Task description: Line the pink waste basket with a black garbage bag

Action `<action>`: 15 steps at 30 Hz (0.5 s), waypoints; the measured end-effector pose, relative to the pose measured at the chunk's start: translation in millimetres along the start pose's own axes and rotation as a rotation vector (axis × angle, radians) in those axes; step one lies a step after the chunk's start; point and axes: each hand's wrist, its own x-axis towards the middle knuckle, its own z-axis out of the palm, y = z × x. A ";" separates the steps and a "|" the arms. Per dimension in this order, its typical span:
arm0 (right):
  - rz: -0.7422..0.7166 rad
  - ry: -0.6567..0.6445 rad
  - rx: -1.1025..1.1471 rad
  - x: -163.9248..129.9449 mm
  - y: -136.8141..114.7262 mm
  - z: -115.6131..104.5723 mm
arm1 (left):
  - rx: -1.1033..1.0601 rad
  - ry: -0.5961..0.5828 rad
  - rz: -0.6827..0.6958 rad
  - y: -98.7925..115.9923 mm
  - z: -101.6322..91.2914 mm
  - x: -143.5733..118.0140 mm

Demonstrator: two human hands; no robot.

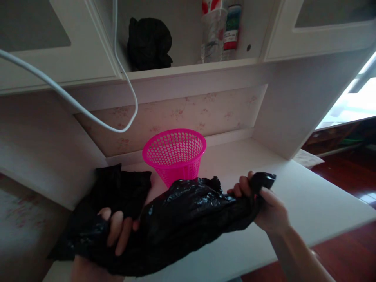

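A crumpled black plastic bag [182, 219] stretches across the front of the white desk [308, 203], held by both hands. My left hand [117, 231] grips its left part, fingers curled over the folds. My right hand [264, 203] pinches the bag's right end, which sticks up above the fingers. Just behind the bag a pink perforated basket [175, 154] stands upright on the desk, with nothing visible inside it.
A white cable [129, 86] hangs in a loop from above at the left. On the shelf above sit a black bundle [149, 43], a clear cup [213, 35] and a bottle [232, 29]. Dark red floor [349, 176] lies to the right.
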 end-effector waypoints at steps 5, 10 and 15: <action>0.291 0.138 -0.167 1.7 10.9 6.6 | 0.051 -0.130 -0.063 -4.8 18.3 1.5; 0.305 -0.060 -0.125 1.8 9.5 3.6 | 0.423 -0.121 0.003 -21.6 2.9 8.6; 0.125 -0.086 -0.186 1.5 22.9 -3.3 | 0.215 0.029 0.102 -39.8 -3.0 15.0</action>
